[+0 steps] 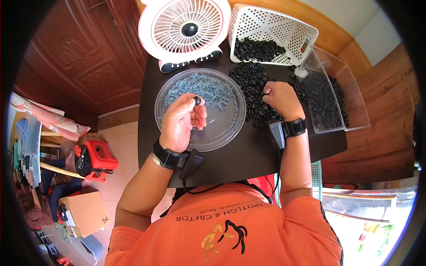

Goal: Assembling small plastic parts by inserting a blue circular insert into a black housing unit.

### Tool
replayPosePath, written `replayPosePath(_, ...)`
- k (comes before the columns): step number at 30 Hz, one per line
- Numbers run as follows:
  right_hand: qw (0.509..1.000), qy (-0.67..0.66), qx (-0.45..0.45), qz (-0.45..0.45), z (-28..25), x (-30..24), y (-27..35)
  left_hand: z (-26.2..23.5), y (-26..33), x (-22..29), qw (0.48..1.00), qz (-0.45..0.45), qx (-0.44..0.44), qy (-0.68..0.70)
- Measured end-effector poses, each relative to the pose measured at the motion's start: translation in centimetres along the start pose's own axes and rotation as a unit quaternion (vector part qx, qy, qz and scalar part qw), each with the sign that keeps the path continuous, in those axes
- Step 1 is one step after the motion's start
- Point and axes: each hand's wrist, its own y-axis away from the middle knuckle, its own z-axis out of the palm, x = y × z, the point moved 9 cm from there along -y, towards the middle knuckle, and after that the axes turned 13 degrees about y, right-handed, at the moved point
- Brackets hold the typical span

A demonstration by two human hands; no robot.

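I am holding my left hand (179, 119) over the round clear plastic tray (215, 122), palm turned partly upward, and my thumb and forefinger are clamping together on one small, glossy black ring-like piece (197, 101), which is sitting right at the fingertips. My other fingers on that side are curling loosely beneath it, and the gap under them is showing the tray's bare floor. Behind my knuckles, a layer of tiny bluish spring-like coils (195, 86) is covering the far part of the tray. My right hand (284, 99) is leaning over the near right part of the loose heap of black pieces (250, 86), back of the hand up, with thumb and fingers bending in toward one another; something dark is showing at the tips, but I cannot tell whether they are pinching a piece or merely standing in front of the heap. This heap is lying on the dark brown table (222, 166), just right of the tray. Beyond it, a white perforated basket (290, 33) is tipping toward me with more black pieces inside, and to the right a clear rectangular bin (355, 99) is holding others. A white-and-pink fan (190, 29) is standing behind the tray.
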Motion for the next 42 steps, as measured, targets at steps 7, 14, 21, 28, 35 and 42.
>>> replayPosePath(7, 0.988, -0.150, 0.029, -0.005, -1.5, -1.2, -0.2, 0.3, 0.3, -0.2, 1.000, -0.011, -0.020, 0.005)
replayPosePath(14, 0.787, -0.609, -0.060, -0.079, -0.6, -10.4, 1.9, 2.8, 0.8, -2.1, 0.992, -0.074, -0.097, 0.032)
replayPosePath(21, 0.724, -0.669, -0.106, -0.128, 0.5, -12.3, 2.5, 3.2, 0.7, -2.2, 0.991, -0.071, -0.109, 0.032)
replayPosePath(28, 0.746, -0.628, -0.178, -0.130, -0.6, -12.9, 3.2, 3.3, 0.9, -2.9, 0.988, -0.097, -0.117, 0.015)
replayPosePath(35, 0.723, -0.677, -0.070, -0.117, 0.2, -12.2, 2.6, 3.4, 1.0, -2.9, 0.988, -0.098, -0.116, 0.032)
replayPosePath(42, 0.755, -0.642, -0.065, -0.119, 0.5, -12.6, 2.7, 2.8, 0.8, -2.8, 0.991, -0.079, -0.101, 0.045)
